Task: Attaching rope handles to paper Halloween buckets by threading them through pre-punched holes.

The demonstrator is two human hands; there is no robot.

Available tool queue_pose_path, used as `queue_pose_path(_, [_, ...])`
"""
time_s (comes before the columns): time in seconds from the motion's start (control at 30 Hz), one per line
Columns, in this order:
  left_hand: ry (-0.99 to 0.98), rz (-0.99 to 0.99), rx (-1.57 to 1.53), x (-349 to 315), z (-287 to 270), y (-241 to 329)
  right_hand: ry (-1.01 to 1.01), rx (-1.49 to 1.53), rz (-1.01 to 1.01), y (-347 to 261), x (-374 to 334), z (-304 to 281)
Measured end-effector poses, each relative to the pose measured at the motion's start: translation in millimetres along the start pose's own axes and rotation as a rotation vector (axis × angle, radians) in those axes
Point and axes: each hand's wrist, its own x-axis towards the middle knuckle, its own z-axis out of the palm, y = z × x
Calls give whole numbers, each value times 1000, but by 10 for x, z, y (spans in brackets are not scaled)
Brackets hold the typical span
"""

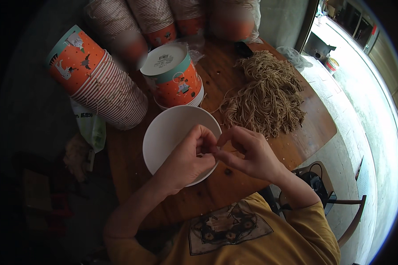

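Observation:
An open white paper tub (160, 138) stands in front of me on the wooden table. My left hand (191, 155) reaches over its opening, fingers curled into a pinch near the right rim. My right hand (251, 153) meets it from the right, thumb and fingertips pinched against the left fingertips. Whatever lies between the fingers is too small to make out. Right behind the hands sits a loose heap of tan string (267, 95), and a thin strand runs from it toward the tub.
Upside-down printed orange tubs (181, 86) stand behind the white one. A tall nested stack of tubs (108, 90) leans at the left, with more wrapped stacks (152, 20) at the back. A small black object (243, 49) lies beside the string. A wooden chair (356, 218) is at lower right.

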Motion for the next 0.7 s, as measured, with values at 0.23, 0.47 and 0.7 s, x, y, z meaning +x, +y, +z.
queue_pose_path(0.23, [56, 157, 266, -21, 29, -46, 130, -221, -177, 19, -75, 94])
queue_pose_path(0.47, [14, 204, 463, -53, -53, -32, 126, -161, -97, 12, -71, 142])
queue_pose_path(0.7, [-49, 7, 266, -70, -69, 2, 135, -148, -39, -15, -57, 151])
